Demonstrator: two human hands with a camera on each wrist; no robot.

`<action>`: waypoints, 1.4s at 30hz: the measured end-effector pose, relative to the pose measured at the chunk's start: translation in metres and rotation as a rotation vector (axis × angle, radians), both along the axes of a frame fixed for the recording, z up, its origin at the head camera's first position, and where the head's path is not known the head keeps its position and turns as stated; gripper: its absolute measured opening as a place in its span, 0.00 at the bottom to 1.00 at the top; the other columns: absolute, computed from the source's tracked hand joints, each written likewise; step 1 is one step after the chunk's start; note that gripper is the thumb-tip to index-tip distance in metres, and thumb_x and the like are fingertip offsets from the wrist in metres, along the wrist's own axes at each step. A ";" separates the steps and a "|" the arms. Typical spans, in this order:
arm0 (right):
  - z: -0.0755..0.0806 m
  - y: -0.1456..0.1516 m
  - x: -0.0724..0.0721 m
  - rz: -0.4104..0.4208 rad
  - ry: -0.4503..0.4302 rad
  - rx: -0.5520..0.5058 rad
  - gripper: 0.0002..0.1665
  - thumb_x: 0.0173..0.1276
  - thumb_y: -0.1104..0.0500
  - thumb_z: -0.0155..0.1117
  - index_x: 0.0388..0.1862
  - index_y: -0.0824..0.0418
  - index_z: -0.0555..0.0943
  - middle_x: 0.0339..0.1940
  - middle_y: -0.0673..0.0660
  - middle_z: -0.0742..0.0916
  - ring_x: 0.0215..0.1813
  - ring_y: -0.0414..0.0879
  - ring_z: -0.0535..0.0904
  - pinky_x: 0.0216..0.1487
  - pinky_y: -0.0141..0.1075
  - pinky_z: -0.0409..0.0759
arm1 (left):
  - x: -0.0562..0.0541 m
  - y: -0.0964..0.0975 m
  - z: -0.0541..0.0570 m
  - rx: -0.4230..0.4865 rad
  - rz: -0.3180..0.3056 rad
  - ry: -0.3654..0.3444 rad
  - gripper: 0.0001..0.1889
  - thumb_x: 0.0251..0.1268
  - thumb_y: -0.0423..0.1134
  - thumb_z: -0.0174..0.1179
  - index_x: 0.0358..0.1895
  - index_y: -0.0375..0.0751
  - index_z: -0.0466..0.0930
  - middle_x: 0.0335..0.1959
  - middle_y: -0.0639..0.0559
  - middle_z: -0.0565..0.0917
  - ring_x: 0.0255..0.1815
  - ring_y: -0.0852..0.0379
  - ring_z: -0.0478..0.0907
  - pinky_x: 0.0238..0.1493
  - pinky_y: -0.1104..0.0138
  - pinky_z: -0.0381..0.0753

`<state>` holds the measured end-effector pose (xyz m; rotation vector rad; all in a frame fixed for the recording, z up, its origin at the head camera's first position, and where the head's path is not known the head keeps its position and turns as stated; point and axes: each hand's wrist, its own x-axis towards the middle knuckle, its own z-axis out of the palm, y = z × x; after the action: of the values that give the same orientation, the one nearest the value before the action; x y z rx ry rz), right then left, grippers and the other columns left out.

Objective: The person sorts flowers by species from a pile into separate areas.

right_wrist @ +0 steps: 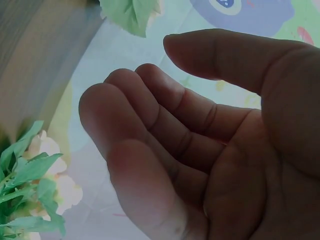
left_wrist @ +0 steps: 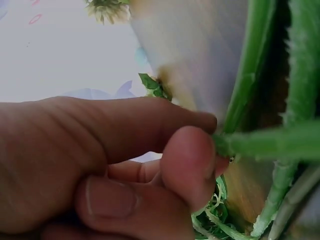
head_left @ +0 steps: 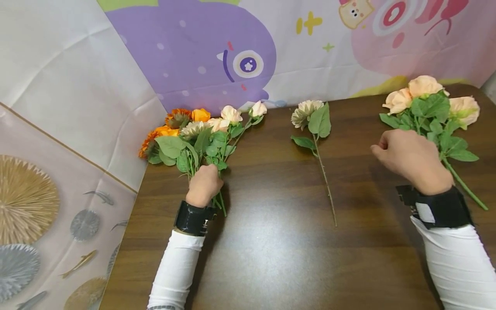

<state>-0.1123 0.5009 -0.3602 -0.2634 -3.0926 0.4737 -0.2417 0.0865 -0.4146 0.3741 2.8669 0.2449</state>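
At the left of the table my left hand (head_left: pixel 205 185) pinches a green flower stem (left_wrist: pixel 270 142) between thumb and fingertips. Other green stems (left_wrist: pixel 301 65) run beside it in the left wrist view. They belong to a bunch of orange flowers (head_left: pixel 200 115) and pale roses (head_left: pixel 231 114) lying with leaves toward the back. My right hand (head_left: pixel 412 157) hovers over the right side, fingers loosely curled and nothing in the palm (right_wrist: pixel 235 165). Just behind and right of it lies a bunch of peach roses (head_left: pixel 426 86), partly hidden by the hand.
A single cream flower (head_left: pixel 306 114) with a long thin stem (head_left: pixel 327 185) lies on the brown wooden table (head_left: pixel 271 258) between the hands. A cartoon-printed cloth (head_left: pixel 310 56) hangs along the back edge, and a patterned cloth (head_left: pixel 66 193) borders the left side.
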 end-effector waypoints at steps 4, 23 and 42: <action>0.000 -0.001 0.000 -0.003 -0.009 -0.005 0.18 0.71 0.50 0.55 0.25 0.59 0.76 0.20 0.54 0.77 0.24 0.52 0.73 0.19 0.43 0.65 | 0.001 0.000 0.001 0.038 -0.013 0.023 0.06 0.60 0.28 0.56 0.31 0.30 0.82 0.30 0.37 0.84 0.25 0.47 0.80 0.22 0.58 0.76; 0.006 -0.018 0.001 0.026 0.046 -0.014 0.14 0.72 0.52 0.56 0.33 0.61 0.80 0.22 0.56 0.81 0.23 0.52 0.75 0.19 0.43 0.67 | 0.024 0.014 0.023 0.279 -0.100 0.284 0.16 0.63 0.28 0.52 0.20 0.44 0.59 0.16 0.54 0.59 0.16 0.56 0.61 0.16 0.65 0.62; 0.001 -0.104 0.008 0.474 0.337 -0.458 0.08 0.72 0.62 0.63 0.48 0.59 0.85 0.36 0.49 0.88 0.34 0.38 0.80 0.35 0.35 0.77 | 0.090 0.069 0.027 0.711 -0.494 0.531 0.05 0.68 0.29 0.59 0.34 0.36 0.73 0.19 0.53 0.80 0.17 0.64 0.74 0.19 0.74 0.71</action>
<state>-0.1047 0.3969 -0.3597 0.5128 -2.6575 1.1029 -0.1516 0.1555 -0.3872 1.4330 2.9261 1.2225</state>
